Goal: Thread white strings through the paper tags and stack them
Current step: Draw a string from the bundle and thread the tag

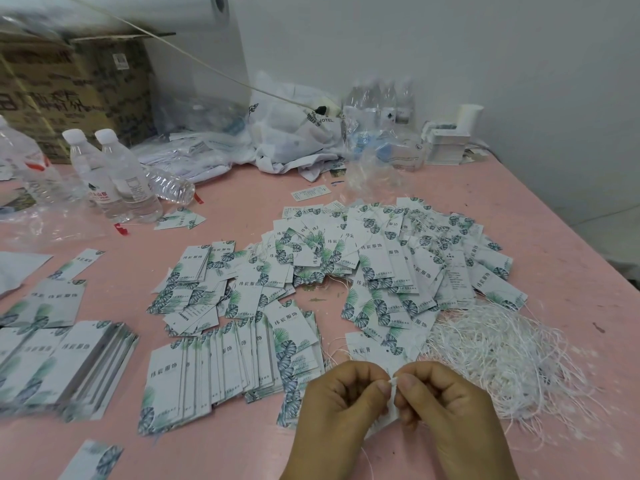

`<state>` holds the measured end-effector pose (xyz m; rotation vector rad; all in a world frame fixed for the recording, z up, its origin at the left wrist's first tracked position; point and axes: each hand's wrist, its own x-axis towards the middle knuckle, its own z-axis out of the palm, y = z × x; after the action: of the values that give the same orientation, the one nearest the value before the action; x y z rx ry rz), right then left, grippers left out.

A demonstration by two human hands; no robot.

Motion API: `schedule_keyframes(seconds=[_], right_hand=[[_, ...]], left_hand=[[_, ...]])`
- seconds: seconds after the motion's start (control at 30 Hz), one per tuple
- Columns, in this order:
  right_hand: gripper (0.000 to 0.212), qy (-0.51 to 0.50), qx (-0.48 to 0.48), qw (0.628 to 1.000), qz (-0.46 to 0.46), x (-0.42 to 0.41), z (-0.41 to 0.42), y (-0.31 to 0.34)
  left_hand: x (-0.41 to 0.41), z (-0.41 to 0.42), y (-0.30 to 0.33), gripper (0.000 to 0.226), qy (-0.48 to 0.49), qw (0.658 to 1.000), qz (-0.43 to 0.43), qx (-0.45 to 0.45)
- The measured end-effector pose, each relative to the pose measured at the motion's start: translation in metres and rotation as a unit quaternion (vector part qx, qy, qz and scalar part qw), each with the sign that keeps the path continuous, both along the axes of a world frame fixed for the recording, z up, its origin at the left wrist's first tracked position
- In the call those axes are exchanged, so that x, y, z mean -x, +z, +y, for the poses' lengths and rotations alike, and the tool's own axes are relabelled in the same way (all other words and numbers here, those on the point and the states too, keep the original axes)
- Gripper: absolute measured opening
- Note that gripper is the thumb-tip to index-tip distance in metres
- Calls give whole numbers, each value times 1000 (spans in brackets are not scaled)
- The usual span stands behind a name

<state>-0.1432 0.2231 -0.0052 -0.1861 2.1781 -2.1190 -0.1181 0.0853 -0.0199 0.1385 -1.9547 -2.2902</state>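
Threading is under way: the left hand [341, 407] and right hand [450, 414] meet fingertip to fingertip, both pinching a white string [393, 382] at the top of one paper tag [387, 415] held between them. Just right lies the loose string pile [498, 355]; ahead, the finished tags [391, 258]. Next, likely pulling the loop through, then stacking.

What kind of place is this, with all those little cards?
Probably a small packing workroom. Hundreds of printed tags cover a pink table, loose strings are heaped beside them, and cardboard boxes are stacked behind.
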Motion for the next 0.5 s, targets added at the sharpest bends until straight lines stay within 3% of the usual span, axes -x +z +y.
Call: schedule_keyframes(seconds=[0.27, 0.5], right_hand=[[26, -6, -71, 997, 34, -3, 1, -4], [24, 35, -51, 998, -3, 4, 7, 2]], left_hand=[[-1, 0, 2, 7, -11, 1000, -7, 1], [-2, -2, 6, 7, -37, 999, -13, -3]])
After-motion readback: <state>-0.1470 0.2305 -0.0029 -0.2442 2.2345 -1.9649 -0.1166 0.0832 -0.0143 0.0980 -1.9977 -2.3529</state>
